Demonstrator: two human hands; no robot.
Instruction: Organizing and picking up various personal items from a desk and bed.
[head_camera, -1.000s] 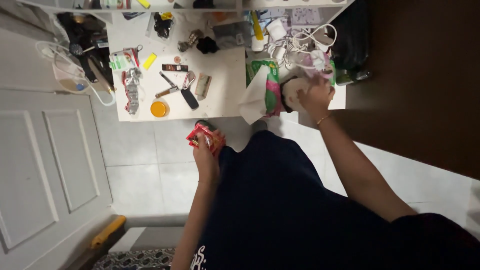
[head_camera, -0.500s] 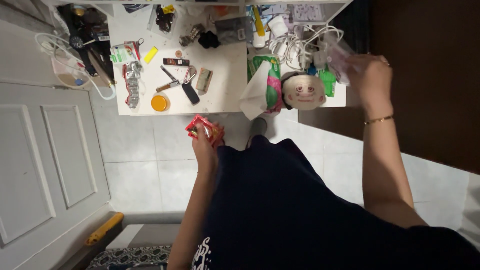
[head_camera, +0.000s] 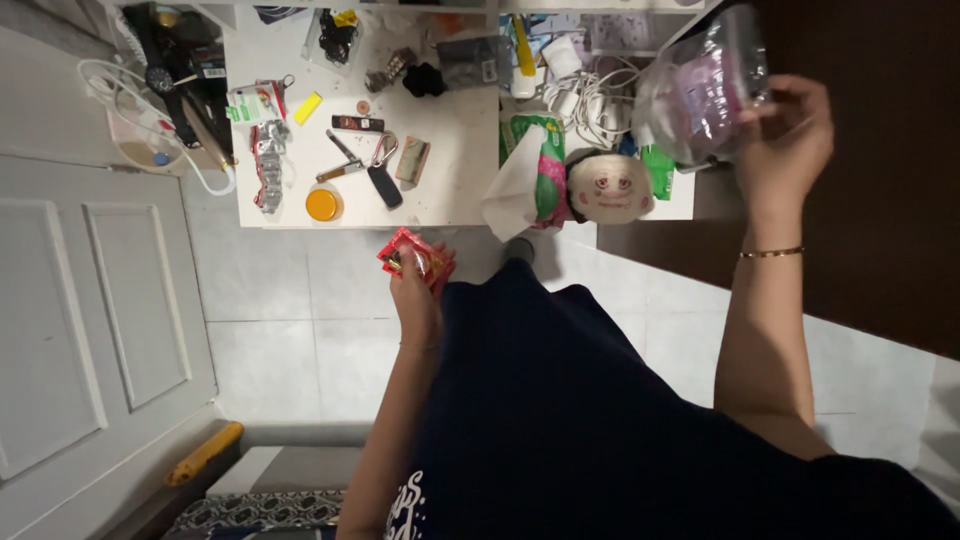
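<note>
Fingers of our right hand are curled shut around one edge of a clear plastic bag with pinkish contents, which hangs in the air above the right end of the white table. Our left hand is closed on a crumpled red wrapper, held just off the table's near edge, over the tiled floor.

We judge the bag to be the weaker hold: gripped by its edge only, the slack plastic could slip or the contents could shift and tip out. Directly beneath and beside it lie a tangle of white cables, a round face-shaped item and a green tissue pack; a swinging bag could snag the cables and drag them off. The wrapper could drop to the floor if our left fingers loosen. Further left, the orange lid sits near the table edge, where a knock could send it off.
</note>
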